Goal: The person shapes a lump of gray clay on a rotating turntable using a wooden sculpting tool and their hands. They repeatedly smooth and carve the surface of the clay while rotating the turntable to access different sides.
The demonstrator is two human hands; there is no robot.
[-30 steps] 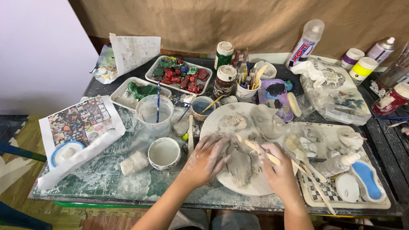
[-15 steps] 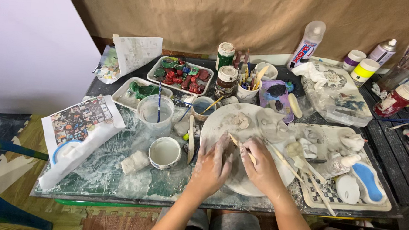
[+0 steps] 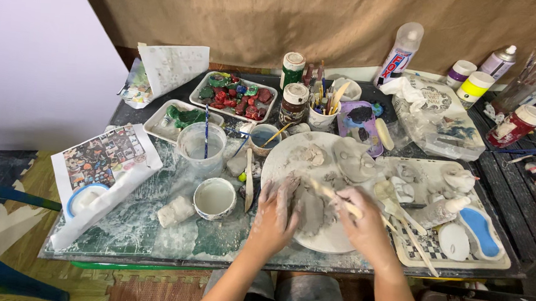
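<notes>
At the front edge of a cluttered table [image 3: 123,234], a round white board [image 3: 292,164] is carrying a grey clay lump [image 3: 309,209], looking only roughly shaped. The left hand [image 3: 277,215] is pressing spread fingers against it; the right hand [image 3: 365,226] is gripping a wooden stick [image 3: 333,195] closed-fisted.

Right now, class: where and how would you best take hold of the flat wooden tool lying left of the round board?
Pinch the flat wooden tool at its near end, from above: it lies flat, lengthwise away from you, beside the white cup.
</notes>
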